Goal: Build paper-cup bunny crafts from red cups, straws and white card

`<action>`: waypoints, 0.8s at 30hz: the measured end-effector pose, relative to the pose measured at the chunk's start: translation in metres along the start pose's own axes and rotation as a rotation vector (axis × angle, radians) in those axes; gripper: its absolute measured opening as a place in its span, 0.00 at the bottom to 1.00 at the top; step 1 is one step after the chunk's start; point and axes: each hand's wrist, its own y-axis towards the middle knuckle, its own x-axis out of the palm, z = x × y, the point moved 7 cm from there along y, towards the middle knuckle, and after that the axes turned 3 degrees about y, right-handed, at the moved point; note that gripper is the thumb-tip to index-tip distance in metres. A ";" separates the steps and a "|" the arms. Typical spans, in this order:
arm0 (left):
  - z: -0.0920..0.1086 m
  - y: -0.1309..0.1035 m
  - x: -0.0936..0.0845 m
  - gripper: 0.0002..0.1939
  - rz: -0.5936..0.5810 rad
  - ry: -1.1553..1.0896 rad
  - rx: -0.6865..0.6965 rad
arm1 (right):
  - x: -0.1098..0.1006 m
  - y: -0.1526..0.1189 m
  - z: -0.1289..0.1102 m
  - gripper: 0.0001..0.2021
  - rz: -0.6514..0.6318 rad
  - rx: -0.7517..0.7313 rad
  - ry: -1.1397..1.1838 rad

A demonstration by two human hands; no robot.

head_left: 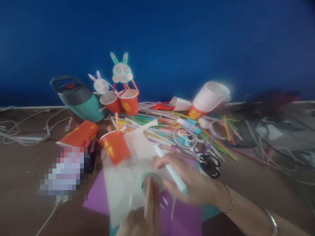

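My left hand [144, 216] reaches in from the bottom edge, with two fingers stretched out and the others curled. Those fingertips press on a small round object [143, 185] with a pale green rim, perhaps a tape roll or a lid, on a white paper sheet [118, 196]. My right hand [187, 177] is closed around a white marker [173, 173] with a teal end. The marker slants up to the left, its far end apart from the round object. Purple paper [187, 216] lies under the white sheet. Blur hides fine detail.
Red paper cups [115, 147] stand around, two bearing rabbit faces [122, 72]. Behind are a teal jug [85, 103] and a cup stack [209, 96]. Black-handled scissors [210, 165], a clear tape roll [184, 137] and many coloured sticks [162, 121] lie about. Cables [46, 127] run left.
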 end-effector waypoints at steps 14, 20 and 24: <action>-0.009 0.004 -0.034 0.15 0.413 -0.267 0.015 | 0.010 -0.013 0.004 0.25 0.098 0.003 -0.310; 0.008 0.002 -0.020 0.11 0.435 -0.332 0.062 | -0.020 -0.032 0.010 0.26 0.230 0.172 -0.404; 0.019 -0.002 -0.003 0.14 0.362 -0.233 0.066 | -0.025 -0.042 0.009 0.29 0.233 0.197 -0.529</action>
